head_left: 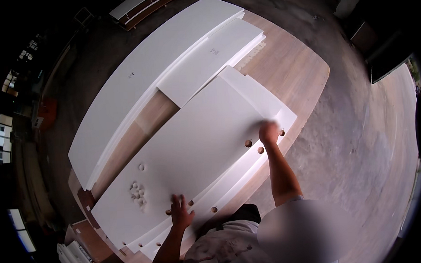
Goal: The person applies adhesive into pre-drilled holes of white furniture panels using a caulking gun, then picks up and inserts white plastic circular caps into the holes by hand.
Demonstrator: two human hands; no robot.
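A large white panel lies on top of other white panels, whose edges show in steps along the near side. Round holes show along these edges, including a hole left of my right hand. My left hand rests on the top panel with its fingers spread, beside another hole. Near the panel's right end, my right hand is curled closed and partly blurred; whatever its fingers hold is hidden. A small heap of white round caps sits on the panel toward the left, with a single round piece apart from it.
Behind the panel lie a long stack of white boards and a shorter white board, all on a wood-coloured board. Concrete floor spreads to the right. White strips are piled at the lower left.
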